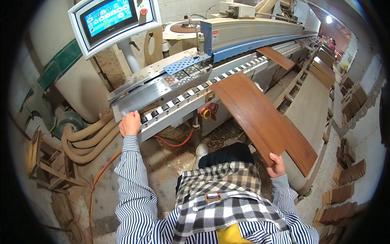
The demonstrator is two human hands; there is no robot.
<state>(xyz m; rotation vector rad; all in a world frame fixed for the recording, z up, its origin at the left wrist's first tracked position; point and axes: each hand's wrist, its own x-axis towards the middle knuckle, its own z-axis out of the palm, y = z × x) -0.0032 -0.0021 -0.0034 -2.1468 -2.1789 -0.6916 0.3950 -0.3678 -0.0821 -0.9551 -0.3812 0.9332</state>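
Note:
My right hand (277, 166) grips the near corner of a long brown wood panel (248, 114), thumb on top. The panel slants away to the left, and its far end reaches the roller rail (178, 99) of a long machine. Partly under it, to the right, lies a second brown panel (302, 152) on a roller conveyor. My left hand (130, 123) is at the near end of the rail with its fingers curled onto the machine's edge; their tips are hidden.
A touchscreen panel (109, 19) with a red button stands at upper left. Thick hoses (87, 148) and a wooden stool (53, 164) are at left. Another panel (276, 58) sticks out of the machine farther along. Stacked boards (343, 193) line the right wall. A red hose (176, 144) hangs below.

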